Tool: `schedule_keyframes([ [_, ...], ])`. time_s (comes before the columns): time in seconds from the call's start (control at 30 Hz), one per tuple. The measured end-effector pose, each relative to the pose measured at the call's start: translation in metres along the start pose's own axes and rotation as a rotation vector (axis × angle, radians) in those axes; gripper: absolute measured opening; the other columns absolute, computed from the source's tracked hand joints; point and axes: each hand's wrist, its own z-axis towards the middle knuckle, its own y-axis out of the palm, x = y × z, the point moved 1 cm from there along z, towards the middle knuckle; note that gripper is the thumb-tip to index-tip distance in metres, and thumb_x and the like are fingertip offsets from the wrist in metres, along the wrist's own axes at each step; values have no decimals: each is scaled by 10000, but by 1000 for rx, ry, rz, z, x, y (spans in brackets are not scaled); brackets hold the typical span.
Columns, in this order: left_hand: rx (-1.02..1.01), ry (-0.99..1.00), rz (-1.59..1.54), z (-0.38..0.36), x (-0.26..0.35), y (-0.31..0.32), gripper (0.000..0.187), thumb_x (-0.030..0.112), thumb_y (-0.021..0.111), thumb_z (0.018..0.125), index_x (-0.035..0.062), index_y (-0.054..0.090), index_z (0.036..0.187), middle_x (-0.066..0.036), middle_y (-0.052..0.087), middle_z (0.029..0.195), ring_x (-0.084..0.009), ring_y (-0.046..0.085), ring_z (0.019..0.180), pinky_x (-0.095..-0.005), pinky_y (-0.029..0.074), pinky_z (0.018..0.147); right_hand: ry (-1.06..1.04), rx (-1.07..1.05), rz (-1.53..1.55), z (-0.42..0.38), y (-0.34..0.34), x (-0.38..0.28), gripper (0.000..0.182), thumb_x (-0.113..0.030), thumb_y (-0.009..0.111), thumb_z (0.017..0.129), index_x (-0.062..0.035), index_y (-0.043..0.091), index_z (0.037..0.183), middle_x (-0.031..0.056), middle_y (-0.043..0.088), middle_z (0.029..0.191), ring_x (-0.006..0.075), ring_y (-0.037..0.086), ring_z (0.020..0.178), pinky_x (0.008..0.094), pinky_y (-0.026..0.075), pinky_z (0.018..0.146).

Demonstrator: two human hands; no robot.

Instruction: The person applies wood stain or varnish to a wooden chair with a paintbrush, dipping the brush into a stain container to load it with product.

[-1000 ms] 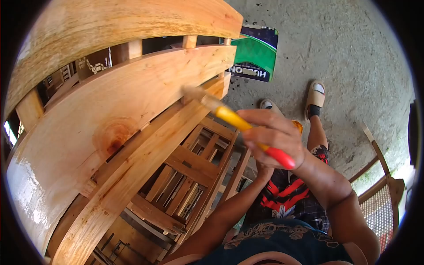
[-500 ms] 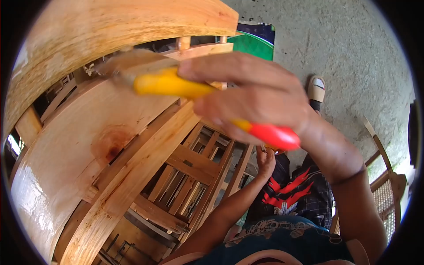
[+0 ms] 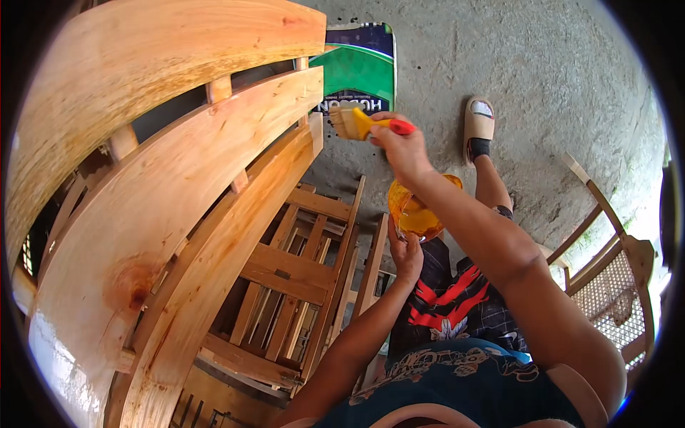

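Observation:
My right hand (image 3: 405, 151) is closed around the handle of a paintbrush (image 3: 364, 125) with a yellow and red handle. Its pale bristles point left, close by the right end of the lowest wooden slat (image 3: 235, 264). Lower down, my left hand (image 3: 407, 258) grips an orange-stained container (image 3: 415, 208) by its near side, above my lap. Yellow-orange colour coats its inside, and my right forearm covers part of its rim. A wide curved wooden panel (image 3: 178, 157) on the left shines wet at its lower end and has a dark knot.
Above the panel runs another curved board (image 3: 193, 36), joined by short wooden blocks. Several wooden frames (image 3: 289, 278) stand below. A green and dark-blue printed sheet (image 3: 364, 68) lies on the concrete floor (image 3: 556, 93). At right is a chair with a woven panel (image 3: 614, 299).
My right hand has drawn the brush away from over the panel, toward the container side and farther from the camera. The view has shifted, and the container now shows more fully.

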Motion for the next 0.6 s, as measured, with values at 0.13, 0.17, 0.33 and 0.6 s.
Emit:
schedule_keyframes([
  [0.13, 12, -72, -160, -2, 6, 4, 625, 103, 532, 1005, 33, 230, 1547, -139, 441, 1454, -208, 495, 1277, -319, 402, 1073, 152, 50, 111, 10, 36, 42, 176, -27, 676, 886, -56, 659, 1059, 32, 637, 935, 128, 599, 837, 265, 506, 719],
  [0.17, 12, -72, -188, 1, 8, 4, 626, 96, 533, 1001, 34, 231, 1546, -135, 445, 1451, -208, 497, 1275, -325, 407, 1071, 148, 54, 114, 6, 32, 44, 176, -27, 676, 886, -56, 659, 1059, 32, 637, 935, 128, 599, 837, 265, 506, 719],
  [0.33, 8, -70, -28, 0, 23, 5, 627, 136, 568, 1013, 54, 245, 1544, -123, 460, 1434, -204, 493, 1275, -342, 421, 1070, 131, 57, 260, -5, 15, 37, 173, -20, 677, 882, -41, 650, 1051, 72, 641, 1082, 175, 634, 985, 319, 562, 824],
  [0.6, 22, -62, -105, 2, 14, 4, 629, 178, 582, 1016, 33, 255, 1534, -113, 455, 1431, -199, 468, 1293, -341, 406, 1082, 198, 68, 327, -5, 20, 44, 214, 3, 674, 870, -45, 634, 1075, 89, 631, 1086, 191, 620, 972, 323, 542, 816],
])
